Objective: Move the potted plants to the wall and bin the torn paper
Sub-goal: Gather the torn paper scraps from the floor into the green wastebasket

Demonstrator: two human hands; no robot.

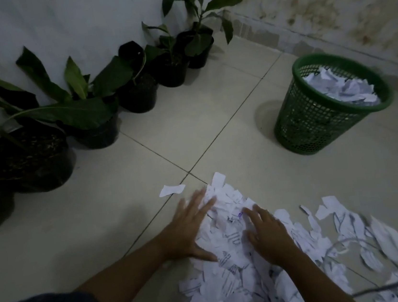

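Your left hand [192, 227] and right hand [266, 235] lie flat with fingers spread on the heap of torn white scribbled paper scraps [234, 267], near the green mesh plastic bin [314, 121] that's already part-filled. Black-potted leafy plants [93, 113] line the wall beyond, well apart from the bin, pale tiled floor [188, 117] all round.

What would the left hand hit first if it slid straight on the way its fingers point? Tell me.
The left hand points up and right along the floor. First in line is the far edge of the torn paper pile at its fingertips; beyond lies bare tile, and probably the green bin much farther on.
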